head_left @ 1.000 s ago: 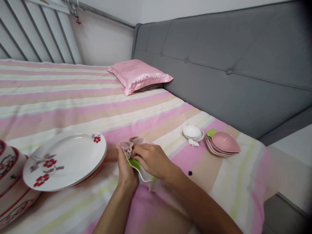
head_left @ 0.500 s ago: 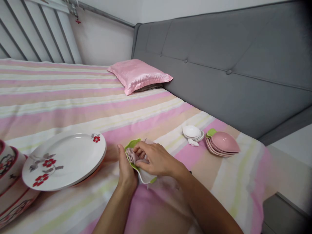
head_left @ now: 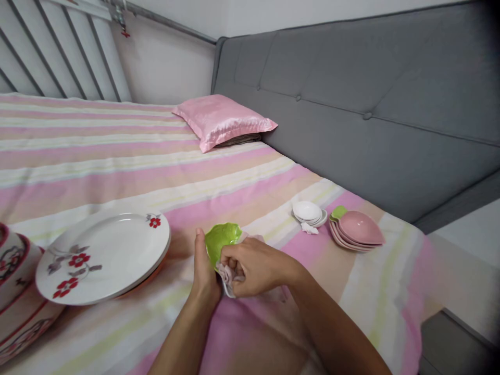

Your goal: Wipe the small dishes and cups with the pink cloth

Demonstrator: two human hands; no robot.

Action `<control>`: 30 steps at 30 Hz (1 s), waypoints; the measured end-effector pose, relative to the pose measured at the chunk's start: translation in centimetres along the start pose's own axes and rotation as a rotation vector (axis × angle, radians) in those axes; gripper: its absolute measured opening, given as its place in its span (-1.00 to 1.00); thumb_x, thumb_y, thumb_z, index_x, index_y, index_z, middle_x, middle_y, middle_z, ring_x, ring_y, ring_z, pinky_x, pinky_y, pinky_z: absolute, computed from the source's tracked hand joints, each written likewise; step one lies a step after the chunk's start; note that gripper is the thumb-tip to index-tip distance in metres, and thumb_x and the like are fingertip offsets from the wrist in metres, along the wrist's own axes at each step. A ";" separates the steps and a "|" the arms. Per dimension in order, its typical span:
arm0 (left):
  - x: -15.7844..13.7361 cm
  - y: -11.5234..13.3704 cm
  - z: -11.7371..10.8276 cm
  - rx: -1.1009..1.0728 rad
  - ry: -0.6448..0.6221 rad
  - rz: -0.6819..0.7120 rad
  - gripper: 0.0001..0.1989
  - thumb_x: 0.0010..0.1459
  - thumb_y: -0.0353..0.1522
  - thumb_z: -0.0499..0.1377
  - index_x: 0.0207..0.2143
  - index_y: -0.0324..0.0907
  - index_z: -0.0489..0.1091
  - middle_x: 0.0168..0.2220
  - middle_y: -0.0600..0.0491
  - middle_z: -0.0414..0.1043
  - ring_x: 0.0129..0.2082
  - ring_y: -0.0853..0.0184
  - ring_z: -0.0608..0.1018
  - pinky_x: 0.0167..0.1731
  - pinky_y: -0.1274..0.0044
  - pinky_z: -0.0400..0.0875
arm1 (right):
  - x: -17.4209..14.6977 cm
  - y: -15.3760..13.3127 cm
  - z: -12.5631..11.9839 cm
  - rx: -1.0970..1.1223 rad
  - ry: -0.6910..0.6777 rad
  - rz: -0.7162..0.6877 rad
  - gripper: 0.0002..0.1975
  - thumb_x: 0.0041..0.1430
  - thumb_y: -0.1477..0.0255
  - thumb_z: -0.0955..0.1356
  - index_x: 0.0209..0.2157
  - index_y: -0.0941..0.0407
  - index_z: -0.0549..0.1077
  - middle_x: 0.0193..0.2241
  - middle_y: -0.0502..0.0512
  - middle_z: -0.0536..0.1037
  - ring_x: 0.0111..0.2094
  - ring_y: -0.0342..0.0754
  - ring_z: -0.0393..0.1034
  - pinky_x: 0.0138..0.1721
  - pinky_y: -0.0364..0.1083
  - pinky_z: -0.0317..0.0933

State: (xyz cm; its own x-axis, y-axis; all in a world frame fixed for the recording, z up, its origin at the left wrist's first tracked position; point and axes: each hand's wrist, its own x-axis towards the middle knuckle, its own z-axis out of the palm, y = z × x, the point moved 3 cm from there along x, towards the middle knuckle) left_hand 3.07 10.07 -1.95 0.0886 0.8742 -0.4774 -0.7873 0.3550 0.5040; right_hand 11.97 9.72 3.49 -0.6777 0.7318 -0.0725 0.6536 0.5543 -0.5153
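Note:
A small dish (head_left: pixel 219 240) with a bright green leaf-shaped part and a white part is held up over the bed. My left hand (head_left: pixel 207 278) grips it from the left side, thumb up along the rim. Bunched in my right hand (head_left: pixel 258 265) is a pale pinkish cloth (head_left: pixel 230 273), pressed against the dish near its white part. Most of the white part is hidden behind my right hand. A loose end of the cloth trails out below my right wrist.
Floral white plates (head_left: pixel 113 260) are stacked left of my hands, beside red-rimmed bowls (head_left: pixel 23 307). To the right sit small white dishes (head_left: pixel 307 211) and stacked pink leaf dishes (head_left: pixel 361 227). A pink pillow (head_left: pixel 226 120) lies near the grey headboard (head_left: pixel 332 78).
My right hand has moved with the cloth from the green part down toward the white part. More of the green part shows now, and the dish has turned slightly.

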 end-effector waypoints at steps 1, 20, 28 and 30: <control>0.1 0.0 0.0 0.006 0.003 0.003 -0.51 0.05 -0.02 0.03 -0.46 -0.29 0.43 -0.55 -0.08 0.50 -0.45 0.15 0.58 -0.41 0.41 0.47 | -0.2 0.0 -0.1 0.037 -0.032 -0.001 -0.82 -0.21 0.48 0.33 -0.43 0.11 0.36 -0.58 -0.10 0.43 -0.55 -0.18 0.28 -0.52 -0.22 0.07; 0.4 0.3 0.2 -0.037 -0.084 0.130 -0.63 0.12 -0.15 0.05 -0.34 -0.26 0.46 -0.43 -0.03 0.53 -0.33 0.21 0.57 -0.29 0.46 0.44 | 1.2 1.6 -0.6 0.178 0.793 0.090 -0.74 0.06 0.53 0.26 -0.17 0.07 0.32 -0.25 0.02 0.50 -0.27 -0.14 0.41 -0.22 -0.14 0.28; 1.0 0.4 -0.1 -0.163 -0.119 0.197 -0.78 0.09 -0.24 0.11 -0.39 -0.20 0.43 -0.50 0.11 0.48 -0.41 0.36 0.54 -0.27 0.55 0.41 | 1.8 0.7 0.7 -0.099 0.638 -0.014 -0.74 0.13 0.54 0.24 -0.13 0.05 0.34 -0.14 0.07 0.40 -0.10 -0.08 0.31 -0.15 -0.13 0.25; 1.0 0.4 -0.1 -0.179 -0.115 0.196 -0.80 0.09 -0.25 0.11 -0.44 -0.20 0.42 -0.52 0.13 0.46 -0.44 0.38 0.54 -0.28 0.56 0.41 | 1.8 0.7 0.8 -0.120 0.594 -0.016 -0.74 0.12 0.56 0.24 -0.14 0.06 0.33 -0.15 0.07 0.39 -0.12 -0.08 0.30 -0.16 -0.13 0.24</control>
State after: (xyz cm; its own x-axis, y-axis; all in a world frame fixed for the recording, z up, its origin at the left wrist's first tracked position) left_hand 2.75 11.05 -2.34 -0.0159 0.9558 -0.2934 -0.8903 0.1201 0.4392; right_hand 10.90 11.12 2.30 -0.4063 0.8003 0.4409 0.7018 0.5823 -0.4103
